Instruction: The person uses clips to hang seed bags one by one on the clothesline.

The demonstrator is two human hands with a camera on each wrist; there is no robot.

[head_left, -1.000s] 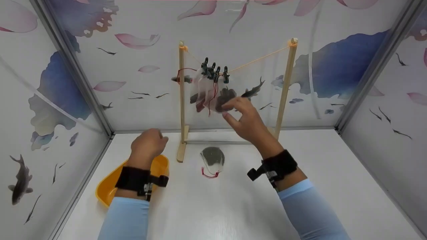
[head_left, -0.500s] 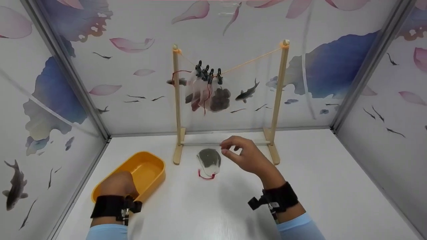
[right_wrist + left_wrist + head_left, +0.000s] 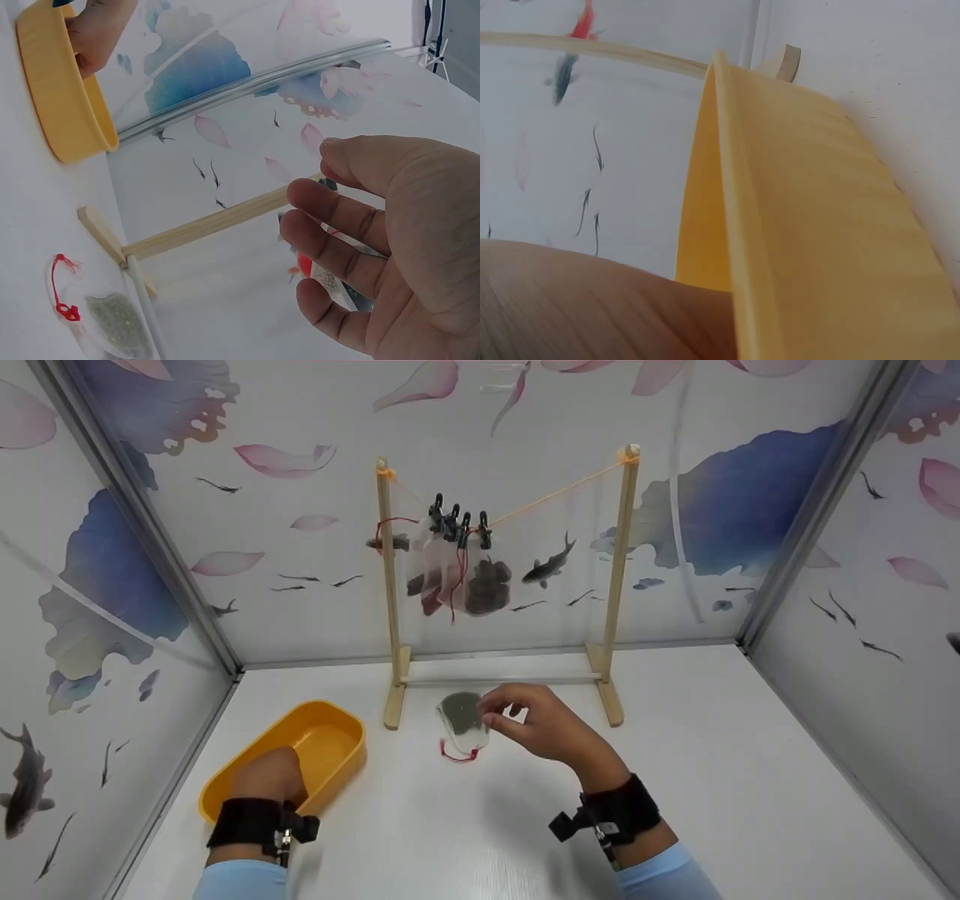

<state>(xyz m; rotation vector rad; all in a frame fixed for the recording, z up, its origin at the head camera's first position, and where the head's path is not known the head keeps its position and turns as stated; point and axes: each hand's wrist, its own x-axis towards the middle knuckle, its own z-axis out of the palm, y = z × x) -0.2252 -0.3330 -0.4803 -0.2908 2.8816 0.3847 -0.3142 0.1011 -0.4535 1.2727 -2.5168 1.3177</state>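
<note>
My left hand (image 3: 266, 774) reaches down into the yellow plastic basin (image 3: 334, 709). Its fingers are hidden behind the basin's wall, also in the left wrist view, so what they touch cannot be seen. My right hand (image 3: 544, 727) hovers over the table with loosely bent fingers and nothing between them. Just left of its fingertips lies a white mesh drawstring pouch (image 3: 461, 714) with greyish-green filling and a red cord toward me. In the right wrist view, thumb and fingers (image 3: 330, 247) stand apart.
Behind stands a wooden rack with two posts (image 3: 619, 585) and an orange string (image 3: 559, 502) between them. Black clips (image 3: 484, 534) hold several filled pouches (image 3: 487, 585) bunched on the string's left part. Patterned panels (image 3: 315, 585) enclose the table.
My left hand has moved down and left into the basin. The right hand has come away from the hanging pouches and dropped beside the pouch on the table.
</note>
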